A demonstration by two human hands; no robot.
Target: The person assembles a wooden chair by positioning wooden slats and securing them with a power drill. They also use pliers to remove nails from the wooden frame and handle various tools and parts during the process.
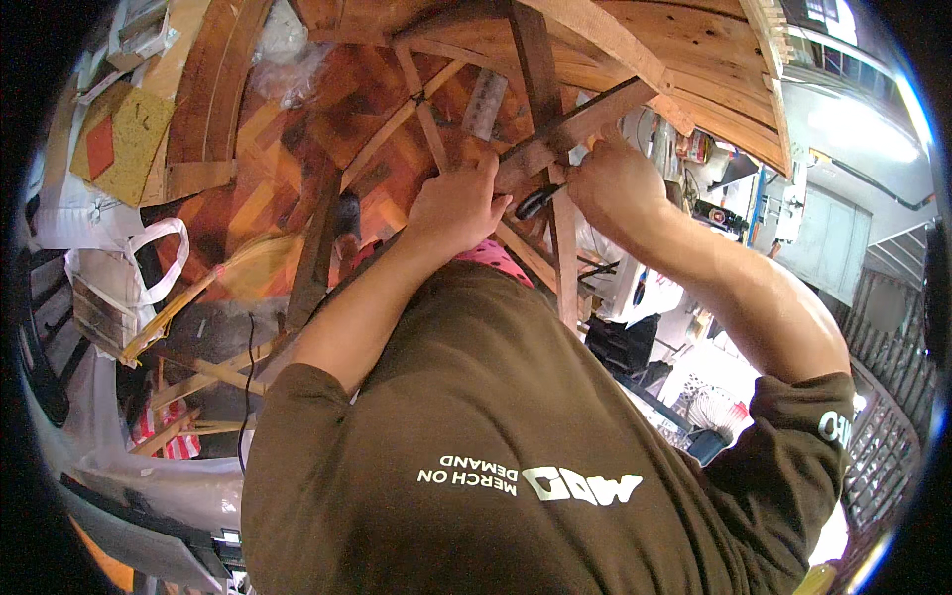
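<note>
A brown wooden slat (580,127) slants up to the right in front of me, crossing an upright dark wooden post (538,74). My left hand (458,206) is closed at the slat's lower left end, its thumb reaching out to the right. On the other side of the post, my right hand (620,183) has its fingers bent together beside the slat. From those fingers a small black curved object (534,203) points back toward my left thumb; its kind is unclear. The fingertips of the right hand are partly hidden.
A curved wooden panel (694,69) hangs over the upper right. Crossed wooden struts (416,97) stand ahead over a reddish patterned floor (273,183). At left are a white bag (104,223), a yellow board (124,144) and a curved wooden piece (210,99). Cluttered shelving lies right.
</note>
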